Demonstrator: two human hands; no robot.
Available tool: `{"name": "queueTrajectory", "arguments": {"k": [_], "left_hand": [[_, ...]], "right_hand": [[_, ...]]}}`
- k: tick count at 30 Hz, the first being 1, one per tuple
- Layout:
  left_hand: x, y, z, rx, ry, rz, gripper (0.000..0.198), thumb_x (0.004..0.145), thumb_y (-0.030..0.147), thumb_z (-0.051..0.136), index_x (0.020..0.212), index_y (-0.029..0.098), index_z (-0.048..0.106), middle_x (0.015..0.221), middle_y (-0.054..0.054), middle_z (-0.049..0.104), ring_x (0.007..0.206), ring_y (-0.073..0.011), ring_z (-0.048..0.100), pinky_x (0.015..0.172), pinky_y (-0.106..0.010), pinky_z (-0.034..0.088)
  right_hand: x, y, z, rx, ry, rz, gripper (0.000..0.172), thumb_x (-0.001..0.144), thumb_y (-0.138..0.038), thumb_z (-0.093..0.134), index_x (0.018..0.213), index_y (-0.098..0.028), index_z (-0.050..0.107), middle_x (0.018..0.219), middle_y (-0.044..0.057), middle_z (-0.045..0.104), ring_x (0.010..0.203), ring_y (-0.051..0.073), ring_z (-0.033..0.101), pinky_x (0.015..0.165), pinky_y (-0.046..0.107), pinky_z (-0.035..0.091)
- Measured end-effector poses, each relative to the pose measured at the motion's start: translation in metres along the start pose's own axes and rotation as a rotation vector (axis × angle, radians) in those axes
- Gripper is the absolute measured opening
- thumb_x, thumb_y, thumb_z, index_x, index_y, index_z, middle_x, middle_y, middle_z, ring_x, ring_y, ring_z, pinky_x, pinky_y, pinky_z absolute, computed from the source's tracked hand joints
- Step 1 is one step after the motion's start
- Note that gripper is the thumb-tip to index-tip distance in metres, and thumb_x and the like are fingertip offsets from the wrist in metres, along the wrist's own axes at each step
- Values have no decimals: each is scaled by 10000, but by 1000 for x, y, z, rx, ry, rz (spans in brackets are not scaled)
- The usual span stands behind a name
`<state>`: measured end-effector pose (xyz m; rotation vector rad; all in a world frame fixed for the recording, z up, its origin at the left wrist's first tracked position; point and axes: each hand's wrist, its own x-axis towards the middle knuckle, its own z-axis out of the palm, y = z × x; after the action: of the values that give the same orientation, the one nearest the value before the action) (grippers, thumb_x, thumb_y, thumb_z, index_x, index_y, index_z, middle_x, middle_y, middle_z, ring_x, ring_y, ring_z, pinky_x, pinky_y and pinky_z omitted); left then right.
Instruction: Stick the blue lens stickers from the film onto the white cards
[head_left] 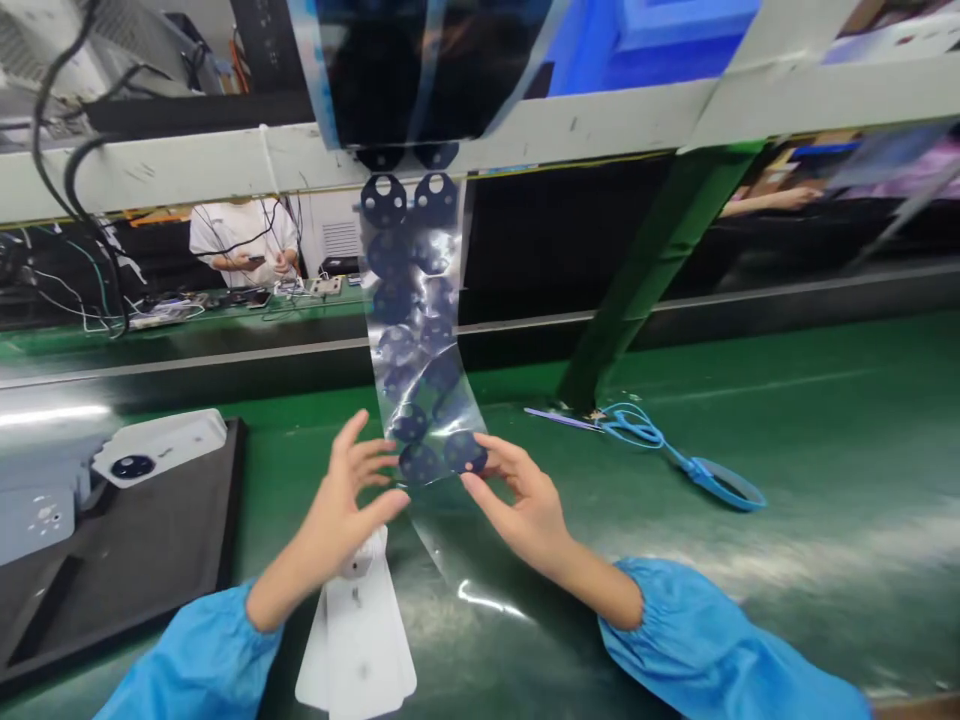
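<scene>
A clear film strip [417, 330] hangs down from the shelf above, carrying two columns of dark round stickers [411, 300] with holes. My right hand [525, 500] pinches the strip's lower end beside the bottom right sticker [465, 452]. My left hand [352, 495] hovers with its fingers spread at the strip's lower left, fingertips close to the bottom left sticker [417, 462]. A white phone back cover [356, 640] lies on the green mat under my left wrist.
A black tray [150, 560] at the left holds another white cover [157, 448]. A blue wrist-strap cord [675, 460] lies on the green belt [787, 480] to the right. A green post [645, 270] rises behind. Across the line a person in white [240, 235] works.
</scene>
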<state>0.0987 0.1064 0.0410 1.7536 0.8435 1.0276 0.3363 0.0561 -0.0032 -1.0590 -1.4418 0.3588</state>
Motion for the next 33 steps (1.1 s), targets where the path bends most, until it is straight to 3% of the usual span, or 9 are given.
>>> {"name": "queueTrajectory", "arguments": {"k": [4, 9, 15, 18, 23, 25, 28, 30, 33], "left_hand": [[-12, -10, 36, -239, -28, -70, 746, 841, 239, 741, 1493, 291, 382, 1283, -77, 622, 1119, -205, 655, 959, -342, 535], [-12, -13, 30, -301, 88, -123, 821, 825, 198, 764, 1530, 264, 349, 870, 30, 672, 867, -131, 667, 884, -277, 526], [-7, -19, 31, -370, 78, -148, 684, 770, 317, 827, 1358, 232, 489, 1154, -77, 709, 1040, -200, 696, 936, -322, 536], [-6, -28, 32, -290, 139, -157, 500, 806, 351, 778, 1231, 205, 560, 1045, -67, 723, 1005, -192, 699, 909, -306, 541], [-9, -43, 30, -102, 163, -148, 629, 810, 267, 750, 1397, 237, 524, 919, -20, 712, 930, -181, 707, 843, -292, 547], [-12, -46, 30, -7, 152, -138, 614, 807, 228, 747, 1391, 254, 560, 884, -1, 719, 917, -178, 717, 847, -288, 546], [-18, -46, 33, 110, 113, -95, 554, 822, 212, 728, 1359, 284, 611, 816, 26, 738, 855, -173, 736, 812, -278, 561], [-22, -46, 35, 162, 84, -44, 516, 842, 213, 700, 1346, 300, 631, 849, 20, 765, 848, -177, 745, 780, -274, 575], [-29, -46, 37, 209, 57, 53, 451, 867, 233, 662, 1313, 301, 667, 1030, -17, 785, 877, -185, 749, 805, -293, 594]], "right_hand": [[-10, 0, 4, -4, -138, 22, 502, 928, -237, 702, 1398, -310, 543, 1067, 26, 743, 916, 198, 731, 883, 356, 596], [-10, -2, 7, -13, -146, 59, 492, 909, -254, 724, 1370, -322, 562, 1159, 22, 741, 963, 203, 734, 922, 359, 583], [-11, -1, 12, -17, -193, 153, 477, 905, -280, 718, 1353, -302, 555, 870, -26, 752, 818, 192, 731, 831, 341, 574], [-15, 3, 15, -22, -274, 209, 459, 912, -285, 699, 1338, -282, 530, 833, -33, 740, 813, 192, 727, 854, 352, 560], [-12, 12, 14, -39, -430, 207, 424, 908, -250, 682, 1295, -246, 507, 789, -33, 735, 710, 178, 723, 720, 302, 583], [-6, 12, 10, -81, -473, 173, 413, 871, -251, 720, 1252, -247, 563, 811, -16, 727, 728, 199, 718, 721, 332, 589], [1, 8, 3, -209, -398, 54, 496, 764, -304, 831, 1223, -251, 650, 1231, 117, 656, 1170, 345, 610, 1032, 566, 469], [0, 2, 1, -378, -265, -162, 531, 761, -326, 854, 1253, -266, 665, 1475, 152, 460, 1361, 420, 412, 1129, 659, 316], [-8, -7, 3, -644, -100, -468, 460, 833, -308, 818, 1270, -323, 672, 1567, 128, 308, 1339, 423, 383, 1079, 642, 368]]}}
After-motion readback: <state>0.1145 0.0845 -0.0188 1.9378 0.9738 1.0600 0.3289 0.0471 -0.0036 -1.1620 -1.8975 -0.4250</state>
